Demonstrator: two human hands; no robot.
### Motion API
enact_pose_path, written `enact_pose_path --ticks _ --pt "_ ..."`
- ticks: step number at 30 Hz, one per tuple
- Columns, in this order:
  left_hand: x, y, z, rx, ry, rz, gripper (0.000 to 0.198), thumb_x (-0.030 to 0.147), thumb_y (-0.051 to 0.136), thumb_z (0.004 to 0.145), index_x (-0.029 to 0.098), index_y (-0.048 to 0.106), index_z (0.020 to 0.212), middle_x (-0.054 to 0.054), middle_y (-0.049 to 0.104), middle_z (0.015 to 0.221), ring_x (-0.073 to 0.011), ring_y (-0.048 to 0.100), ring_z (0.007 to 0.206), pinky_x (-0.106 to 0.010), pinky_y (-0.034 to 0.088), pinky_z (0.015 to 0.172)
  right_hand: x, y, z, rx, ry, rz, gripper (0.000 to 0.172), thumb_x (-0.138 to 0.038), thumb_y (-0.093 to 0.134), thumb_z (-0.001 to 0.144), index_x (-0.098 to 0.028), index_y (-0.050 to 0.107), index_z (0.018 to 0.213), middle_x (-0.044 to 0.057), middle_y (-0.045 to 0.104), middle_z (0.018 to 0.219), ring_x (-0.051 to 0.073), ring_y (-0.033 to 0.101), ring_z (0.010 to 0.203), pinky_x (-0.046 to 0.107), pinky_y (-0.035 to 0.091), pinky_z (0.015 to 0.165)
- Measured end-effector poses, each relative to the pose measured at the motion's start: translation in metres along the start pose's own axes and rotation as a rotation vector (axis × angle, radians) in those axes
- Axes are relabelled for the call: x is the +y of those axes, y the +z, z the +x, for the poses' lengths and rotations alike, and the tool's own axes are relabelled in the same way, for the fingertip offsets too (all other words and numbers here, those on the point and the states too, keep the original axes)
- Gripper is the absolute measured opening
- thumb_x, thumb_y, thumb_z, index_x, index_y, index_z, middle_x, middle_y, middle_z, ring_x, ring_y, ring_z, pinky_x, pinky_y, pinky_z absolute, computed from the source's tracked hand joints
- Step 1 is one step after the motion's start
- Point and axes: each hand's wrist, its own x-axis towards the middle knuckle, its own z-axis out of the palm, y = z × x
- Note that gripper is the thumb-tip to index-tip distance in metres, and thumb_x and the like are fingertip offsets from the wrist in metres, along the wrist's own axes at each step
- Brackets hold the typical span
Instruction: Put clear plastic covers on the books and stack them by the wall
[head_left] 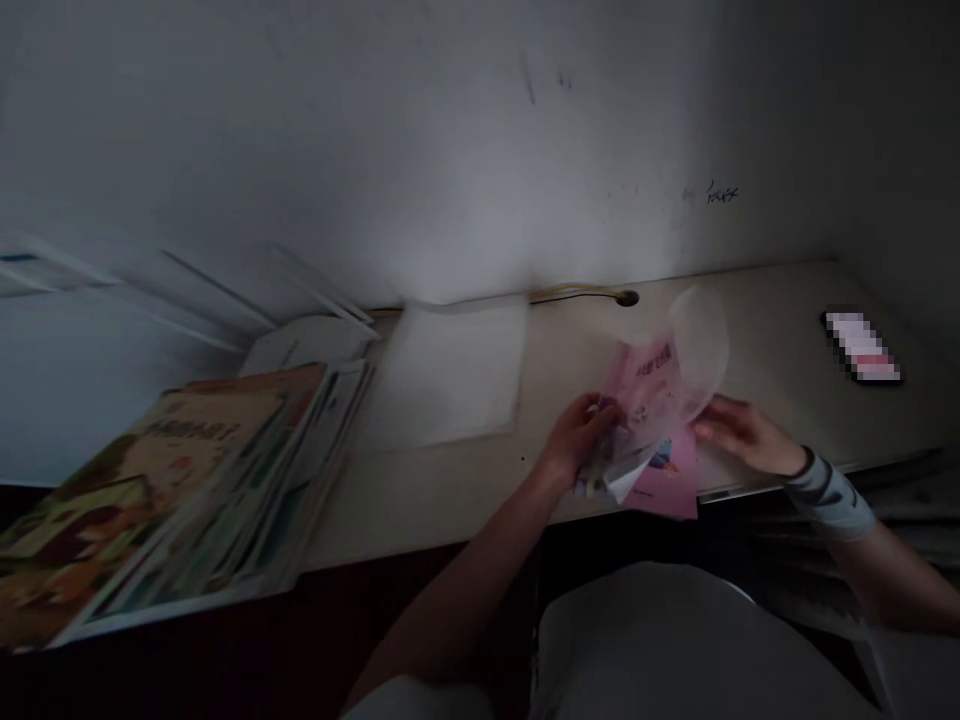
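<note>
In the head view, a pink printed paper booklet (pixel 671 488) slants at the front edge of a smooth, pale desk (pixel 780 320). The left hand (pixel 576 438) grips its left side, fingers curled; the right hand (pixel 739 432) bends its fingers against a curling, translucent thin sheet (pixel 703 345), whether pinching cannot be told. Room for moving lies rightward, toward a flat rectangular phone (pixel 862 347); slanting, thin-edged books (pixel 195 480) occupy the desk's left end.
</note>
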Motion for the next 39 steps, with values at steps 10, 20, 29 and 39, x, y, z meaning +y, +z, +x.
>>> enact_pose_path --ticks 10,20,29,39 --pt "0.035 0.011 -0.044 0.138 0.250 0.219 0.030 0.035 0.064 0.075 0.020 0.056 0.099 0.000 0.066 0.077 -0.0124 0.059 0.066 -0.022 0.043 0.063 -0.047 -0.042 0.058 0.047 0.275 0.518 0.084 -0.080 0.014 0.078 -0.021 0.062 0.113 0.011 0.071 0.097 0.025 0.068 0.085 0.039 0.055 0.067" --pt "0.038 0.013 -0.038 -0.044 0.166 0.124 0.036 0.033 0.066 0.072 0.019 0.058 0.104 -0.002 0.067 0.088 -0.0150 0.062 0.077 -0.023 0.046 0.067 -0.077 -0.070 0.112 -0.232 0.254 0.194 0.024 -0.033 0.082 0.053 -0.018 0.069 0.066 0.002 0.069 0.064 0.018 0.064 0.058 0.031 0.054 0.052" --pt "-0.004 0.009 -0.015 0.244 -0.119 -0.309 0.025 0.038 0.068 0.067 0.017 0.059 0.078 0.002 0.063 0.071 -0.0120 0.059 0.062 -0.024 0.047 0.059 -0.087 -0.083 0.130 -0.040 0.119 0.058 0.033 -0.041 0.062 0.077 -0.023 0.065 0.105 0.002 0.068 0.096 0.024 0.065 0.094 0.038 0.057 0.069" --pt "-0.032 0.015 -0.069 -0.073 -0.242 -0.372 0.038 0.046 0.070 0.070 0.018 0.066 0.095 -0.010 0.070 0.090 -0.0233 0.067 0.083 -0.036 0.054 0.071 -0.035 -0.044 0.025 -0.250 -0.085 -0.259 0.094 -0.042 0.073 0.070 -0.029 0.020 0.147 0.008 0.032 0.149 0.029 0.037 0.132 0.047 0.039 0.105"
